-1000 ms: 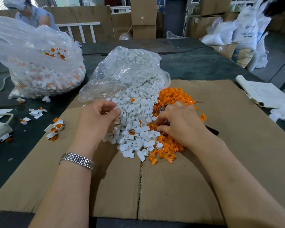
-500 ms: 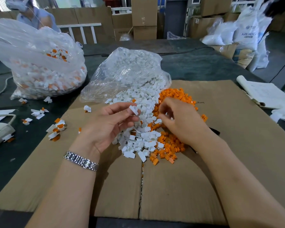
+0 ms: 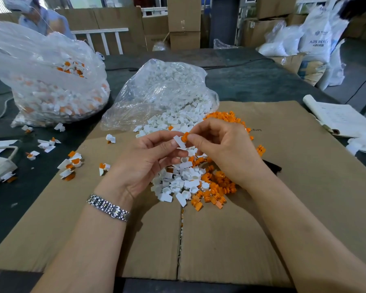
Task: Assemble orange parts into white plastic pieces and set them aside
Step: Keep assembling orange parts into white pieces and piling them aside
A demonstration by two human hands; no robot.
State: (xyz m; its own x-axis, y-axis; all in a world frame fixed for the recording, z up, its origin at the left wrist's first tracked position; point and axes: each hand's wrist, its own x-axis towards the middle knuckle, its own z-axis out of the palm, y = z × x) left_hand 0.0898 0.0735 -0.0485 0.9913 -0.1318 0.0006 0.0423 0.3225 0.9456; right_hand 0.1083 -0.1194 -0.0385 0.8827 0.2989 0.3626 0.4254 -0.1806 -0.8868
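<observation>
1. Here the left hand (image 3: 144, 163) pinches a small white plastic piece (image 3: 179, 141); the right hand (image 3: 224, 149) pinches a small orange plastic part (image 3: 186, 137) against it, above the piles.
2. Bare brown cardboard sheet (image 3: 230, 240) lies nearer.

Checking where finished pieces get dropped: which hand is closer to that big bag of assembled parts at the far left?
Left. The left hand is raised over the cardboard, on the side toward the bag; the right hand is farther right, above the orange pile.
</observation>
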